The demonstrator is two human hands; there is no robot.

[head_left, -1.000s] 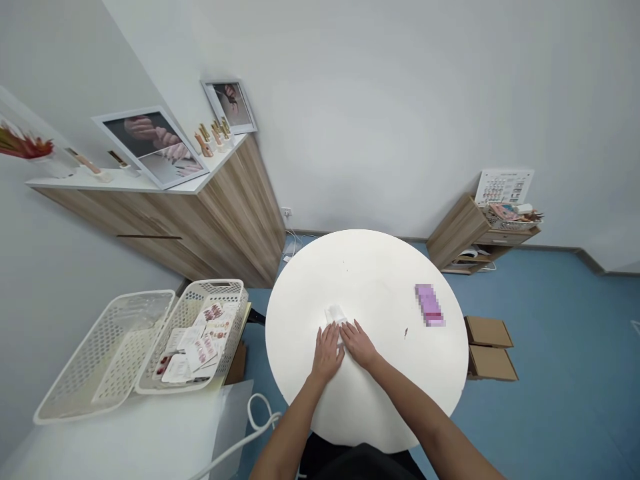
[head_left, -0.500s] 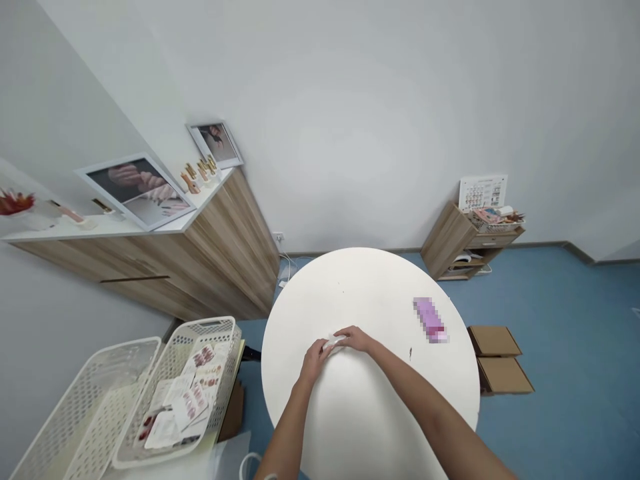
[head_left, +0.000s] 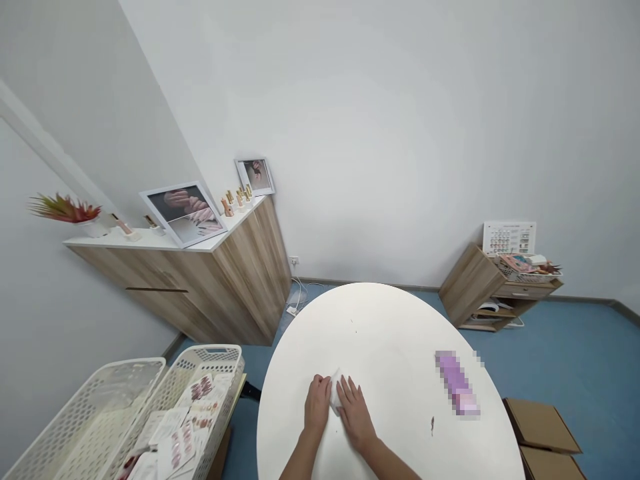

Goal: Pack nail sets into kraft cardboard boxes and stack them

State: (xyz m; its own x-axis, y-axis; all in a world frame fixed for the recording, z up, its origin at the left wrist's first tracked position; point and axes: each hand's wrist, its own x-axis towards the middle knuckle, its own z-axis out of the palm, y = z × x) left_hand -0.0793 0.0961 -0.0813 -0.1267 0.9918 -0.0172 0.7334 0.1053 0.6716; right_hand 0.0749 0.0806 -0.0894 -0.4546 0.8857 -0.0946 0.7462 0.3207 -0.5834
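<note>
A small folded white tissue point(head_left: 337, 388) lies on the round white table point(head_left: 390, 333), between my two hands. My left hand point(head_left: 317, 403) is at its left side, with the fingers curled and the thumb side against the tissue's edge. My right hand point(head_left: 355, 412) rests flat on the tissue's right part, fingers stretched and slightly spread. Part of the tissue is hidden under the right fingers. To the right of my hands, a small dark mark point(head_left: 433, 425) shows on the tabletop, and smaller specks sit further back.
A pixelated purple item point(head_left: 456, 383) lies on the table's right side. White baskets point(head_left: 231, 353) with nail cards stand at left, near a wooden cabinet point(head_left: 250, 267) with framed pictures. A small cabinet point(head_left: 465, 287) stands back right; cardboard boxes point(head_left: 543, 427) are on the floor.
The view has tilted up and turned slightly left. My right hand has flattened onto the tissue with its fingers pointing forward; my hands now lie side by side.
</note>
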